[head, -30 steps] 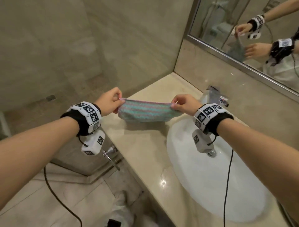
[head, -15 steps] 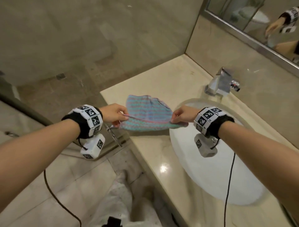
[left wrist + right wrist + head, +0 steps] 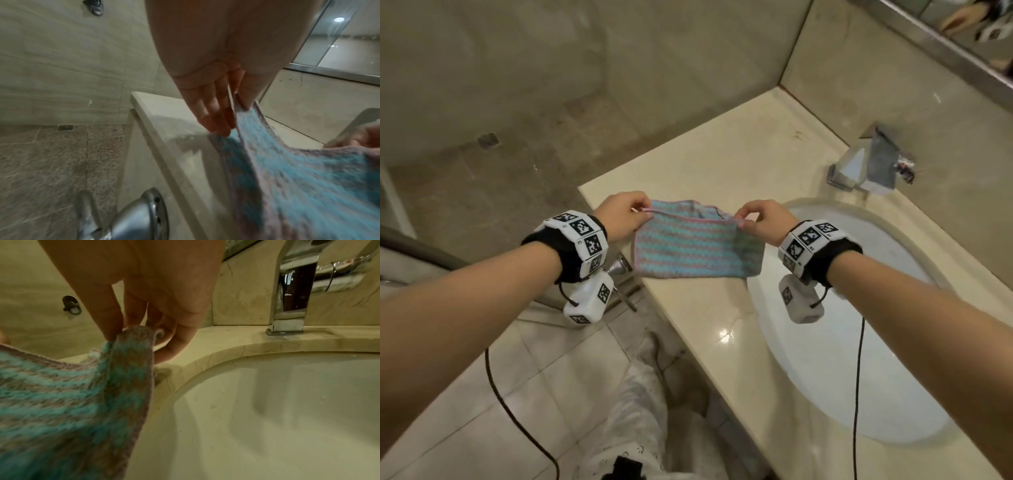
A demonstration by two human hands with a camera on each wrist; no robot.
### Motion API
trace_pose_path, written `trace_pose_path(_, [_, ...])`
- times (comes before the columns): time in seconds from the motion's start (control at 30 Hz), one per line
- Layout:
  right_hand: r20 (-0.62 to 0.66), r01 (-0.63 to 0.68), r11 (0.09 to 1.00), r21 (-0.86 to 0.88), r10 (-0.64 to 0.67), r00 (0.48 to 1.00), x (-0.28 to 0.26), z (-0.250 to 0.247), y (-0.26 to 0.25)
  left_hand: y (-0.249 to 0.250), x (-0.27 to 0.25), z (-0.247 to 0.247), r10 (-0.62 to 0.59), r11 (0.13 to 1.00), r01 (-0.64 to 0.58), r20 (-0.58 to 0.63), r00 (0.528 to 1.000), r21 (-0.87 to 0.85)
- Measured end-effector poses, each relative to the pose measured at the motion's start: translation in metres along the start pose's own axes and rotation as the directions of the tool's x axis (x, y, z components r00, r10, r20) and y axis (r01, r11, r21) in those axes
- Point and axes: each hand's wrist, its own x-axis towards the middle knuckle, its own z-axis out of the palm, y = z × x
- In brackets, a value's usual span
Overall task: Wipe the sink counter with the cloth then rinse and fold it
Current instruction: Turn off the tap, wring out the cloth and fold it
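A blue and pink striped cloth (image 3: 695, 246) hangs doubled between both hands just over the beige stone counter (image 3: 722, 164), left of the white basin (image 3: 859, 359). My left hand (image 3: 625, 214) pinches its upper left corner; in the left wrist view the thumb and fingers (image 3: 213, 116) clamp the cloth (image 3: 287, 170) edge. My right hand (image 3: 760, 219) pinches the upper right corner, and the right wrist view shows fingertips (image 3: 115, 331) nipping the cloth (image 3: 72, 394) beside the basin (image 3: 277, 410) rim. The cloth's lower fold seems to touch the counter.
A chrome faucet (image 3: 869, 161) stands behind the basin, also close in the right wrist view as the faucet (image 3: 294, 288). A mirror (image 3: 962, 31) runs along the back wall. A metal door handle (image 3: 131, 216) sticks out below the counter's left edge. Tiled floor lies at the left.
Both hands lowered the cloth from mid-air down toward the counter. The cloth, first stretched in a narrow band, now hangs doubled with a wider face showing.
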Motion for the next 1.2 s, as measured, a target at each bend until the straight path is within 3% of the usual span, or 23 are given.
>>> trace_pose_path(0.23, [0.015, 0.006, 0.989, 0.147, -0.008, 1.0, 0.025, 0.013, -0.005, -0.007, 0.024, 0.007, 0.084, 0.995, -0.087, 0.076, 0.994, 0.04])
trace_pose_path(0.4, [0.003, 0.003, 1.0, 0.014, -0.003, 1.0, 0.027, 0.011, -0.005, -0.007, 0.028, 0.003, 0.106, 0.972, -0.117, 0.062, 0.992, 0.206])
trace_pose_path(0.53, [0.051, 0.006, 0.997, -0.077, -0.002, 0.999, 0.026, 0.004, -0.003, -0.007, 0.026, -0.004, 0.069, 0.974, -0.078, 0.05, 0.996, 0.211])
trace_pose_path(0.77, [-0.036, -0.052, 0.973, -0.225, 0.045, 0.998, 0.037, -0.006, 0.001, -0.009, 0.032, -0.009, -0.006, 0.959, -0.017, 0.078, 0.997, 0.282])
trace_pose_path(0.87, [-0.072, -0.063, 0.963, -0.263, 0.046, 0.996, 0.038, -0.003, -0.003, -0.007, 0.032, -0.006, -0.008, 0.975, 0.011, -0.015, 1.0, 0.22])
trace_pose_path(1.0, [-0.229, -0.054, 0.96, -0.275, -0.011, 0.973, 0.032, 0.001, -0.009, -0.008, 0.029, -0.012, -0.016, 0.988, 0.028, -0.078, 0.997, 0.151])
trace_pose_path(1.2, [-0.195, -0.09, 0.956, -0.278, 0.036, 0.98, 0.035, -0.003, -0.018, -0.008, 0.031, -0.014, -0.108, 0.993, 0.11, -0.057, 0.992, 0.04])
